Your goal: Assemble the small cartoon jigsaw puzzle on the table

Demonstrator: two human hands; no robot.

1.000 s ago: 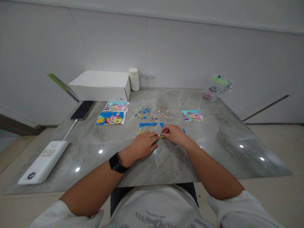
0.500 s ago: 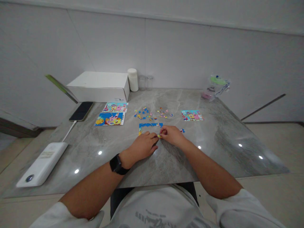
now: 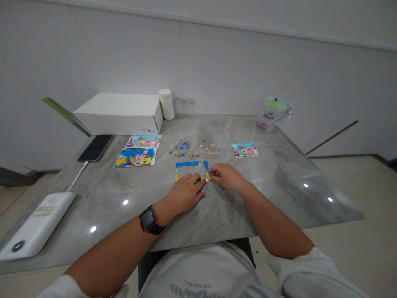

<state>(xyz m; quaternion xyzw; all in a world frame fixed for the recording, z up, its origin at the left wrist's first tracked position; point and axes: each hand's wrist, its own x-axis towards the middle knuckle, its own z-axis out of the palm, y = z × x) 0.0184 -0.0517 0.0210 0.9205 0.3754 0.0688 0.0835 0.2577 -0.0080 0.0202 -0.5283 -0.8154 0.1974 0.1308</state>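
A partly built jigsaw puzzle [image 3: 192, 164] lies in front of me as a rectangular border, blue along the top and yellow lower down, with bare table inside it. My left hand [image 3: 187, 191] lies over its lower edge, fingers stretched out and fingertips touching the bottom pieces. At the lower right corner, my right hand [image 3: 226, 176] has thumb and fingers pinched together on a puzzle piece [image 3: 208, 177], partly hidden by the fingertips. Loose blue and yellow pieces [image 3: 182, 149] lie scattered beyond the border. A second cluster of pinkish pieces [image 3: 211, 147] is to their right.
Picture cards [image 3: 136, 158] lie at left, another card [image 3: 246, 150] at right. Behind are a white box [image 3: 119, 122], a white bottle [image 3: 167, 105], clear glasses [image 3: 184, 108] and a plastic bag [image 3: 273, 116]. A phone [image 3: 95, 147] is cabled to a white power bank [image 3: 39, 223].
The view has shifted, so the table items appear further left. My right hand has moved slightly right relative to the puzzle, showing more of its lower right corner. My left hand stays on the lower edge.
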